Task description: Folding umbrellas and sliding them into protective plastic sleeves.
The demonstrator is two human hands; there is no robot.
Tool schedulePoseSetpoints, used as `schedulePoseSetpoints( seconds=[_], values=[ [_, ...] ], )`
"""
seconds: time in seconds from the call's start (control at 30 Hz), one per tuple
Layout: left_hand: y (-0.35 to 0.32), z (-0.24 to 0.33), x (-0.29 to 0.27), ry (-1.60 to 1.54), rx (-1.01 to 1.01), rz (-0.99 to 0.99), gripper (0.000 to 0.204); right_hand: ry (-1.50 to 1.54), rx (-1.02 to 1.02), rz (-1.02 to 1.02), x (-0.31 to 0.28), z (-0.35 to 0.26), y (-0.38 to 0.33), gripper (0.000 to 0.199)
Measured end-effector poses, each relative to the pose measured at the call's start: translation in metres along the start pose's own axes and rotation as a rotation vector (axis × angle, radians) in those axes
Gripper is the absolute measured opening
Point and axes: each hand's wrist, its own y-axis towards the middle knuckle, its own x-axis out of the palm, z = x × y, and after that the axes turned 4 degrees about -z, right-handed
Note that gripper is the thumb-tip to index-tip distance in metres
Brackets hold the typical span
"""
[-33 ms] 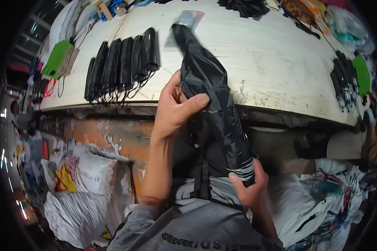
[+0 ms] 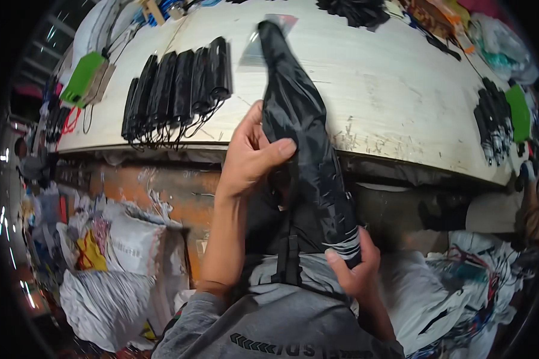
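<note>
Our left hand (image 2: 251, 157) pinches the black umbrella (image 2: 302, 128) at mid-length, thumb pressed over its loose fabric; our right hand (image 2: 353, 266) clenches around its lower end, by the white stripes. The umbrella slants from our lap up over the tabletop (image 2: 401, 90) edge. It looks light, with slick, soft cloth over a stiff core, so we would grip the firm end. 1 row of folded umbrellas (image 2: 176, 90) lies left.

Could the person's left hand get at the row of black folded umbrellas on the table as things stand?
Probably not at once: the left hand is gripping the black umbrella. The row of folded umbrellas lies up and left with bare table between, so letting go should free it.
</note>
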Motion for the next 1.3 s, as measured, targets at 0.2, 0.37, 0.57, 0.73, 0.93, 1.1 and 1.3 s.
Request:
schedulePoseSetpoints(
  seconds=[0.2,0.37,0.57,0.73,0.93,1.1,1.3],
  values=[
    [-0.042,-0.026,-0.011,-0.315,-0.111,-0.342,0.078,1.002,0.546,-0.519,0.013,-0.013,0.019,0.039],
    [-0.069,-0.030,-0.024,-0.368,-0.187,-0.375,0.077,1.215,0.730,-0.715,0.028,-0.020,0.052,0.035],
    [-0.075,-0.019,-0.026,-0.477,-0.054,0.015,0.059,1.051,0.492,-0.876,0.041,-0.010,0.066,0.038],
    [-0.082,-0.026,-0.012,-0.439,-0.090,0.352,0.044,0.707,0.415,-0.834,0.051,-0.007,0.077,0.048],
    [-0.078,-0.026,-0.008,-0.216,-0.284,0.389,0.037,0.535,0.348,-0.519,0.076,0.006,0.084,0.052],
    [-0.063,-0.037,0.005,0.271,-0.194,0.507,0.030,0.703,0.184,-0.202,0.087,0.013,0.107,0.051],
    [-0.005,-0.027,-0.039,0.652,-0.275,0.374,0.031,0.479,0.585,-0.215,0.051,0.013,0.150,0.024]
  ],
)
